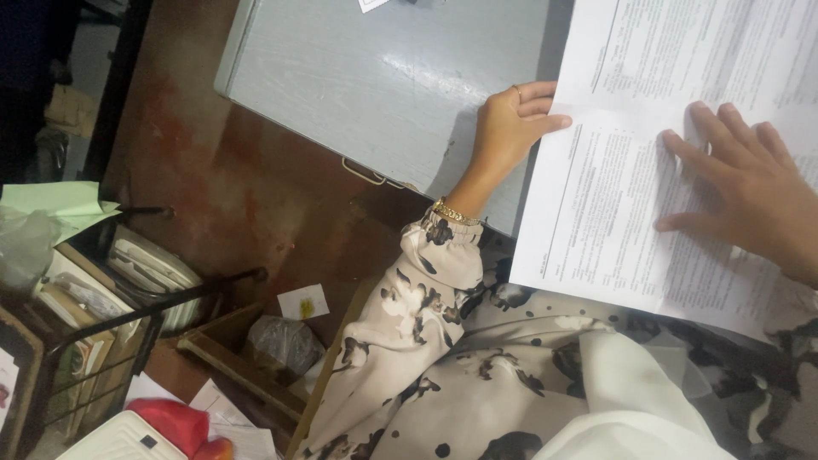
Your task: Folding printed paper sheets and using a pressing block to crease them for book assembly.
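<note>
White printed sheets (673, 145) lie spread at the right of the view, resting partly on a grey metal box (383, 85) and partly over the person's lap. The left hand (511, 128) lies at the papers' left edge, fingers loosely curled, the fingertips on the margin and the thumb seemingly under the sheet, so it appears to pinch that edge lightly; a bracelet (456, 213) circles the wrist above a patterned sleeve (409, 324). The right hand (750, 196) lies flat and open on the lower page, fingers spread, pressing it down and gripping nothing. As a judgement, the pages are already laid out and steadied, with at least two sheets overlapping; I see no pen and cannot tell of any marking on them. The box sits on a reddish-brown floor (230, 187). At the left a wire rack (111, 324) holds books, with a green paper (60, 204) above it.
</note>
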